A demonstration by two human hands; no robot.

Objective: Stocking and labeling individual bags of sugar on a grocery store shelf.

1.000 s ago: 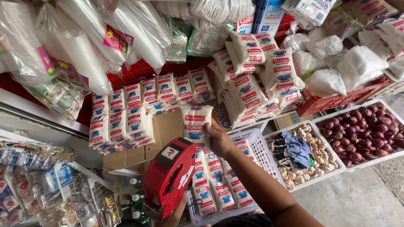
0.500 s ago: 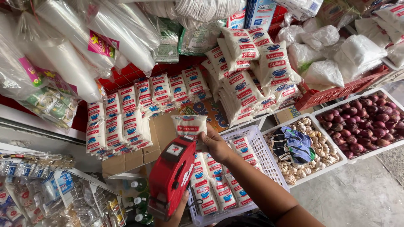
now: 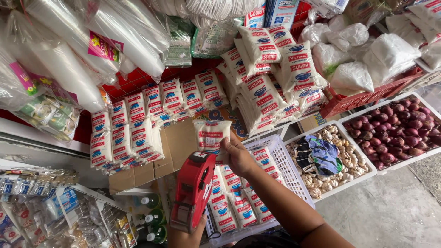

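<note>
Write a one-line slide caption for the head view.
Right hand lifts a small white packet above a white basket while the left hand holds a red labelling gun.

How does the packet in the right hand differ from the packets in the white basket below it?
The held packet is lifted upright, alone, in the right hand; the basket packets lie in overlapping rows inside the white basket. The held packet's face shows whole; theirs are partly covered. All are white with red-and-blue labels.

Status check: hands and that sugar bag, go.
Right hand holds sugar bag up. Left hand grips red price gun, apart from bag. Nothing between them.
</note>
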